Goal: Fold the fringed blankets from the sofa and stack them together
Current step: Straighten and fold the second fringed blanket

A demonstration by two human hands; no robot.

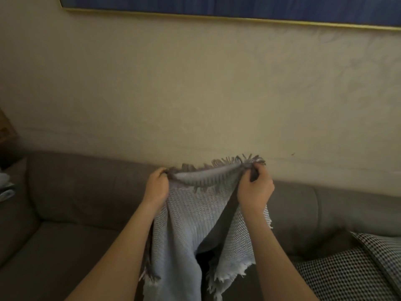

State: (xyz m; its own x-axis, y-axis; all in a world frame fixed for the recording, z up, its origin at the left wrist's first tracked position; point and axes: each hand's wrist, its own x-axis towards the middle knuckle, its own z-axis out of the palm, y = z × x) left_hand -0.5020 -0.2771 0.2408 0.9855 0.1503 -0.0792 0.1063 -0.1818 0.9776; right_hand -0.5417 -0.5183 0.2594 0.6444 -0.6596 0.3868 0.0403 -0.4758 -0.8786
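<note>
beige wall (pixel 195 83), brown sofa (pixel 76 192), perhaps a painting (pixel 238 4).

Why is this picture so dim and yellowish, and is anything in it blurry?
Head view: the light is dim and warm, tinting the wall yellowish. In the same view the blanket, gripped by the left hand and right hand, looks soft, its fringe slightly smeared. The sofa lies in shade, and the framed picture slants, likely from the wide lens. No glare shows.

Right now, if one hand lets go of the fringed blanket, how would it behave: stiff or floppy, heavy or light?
Probably floppy: the blanket sags between the left hand and right hand and hangs in loose folds. Likely light, since pinching fingers alone hold it up. The open weave and fringe may snag.
</note>
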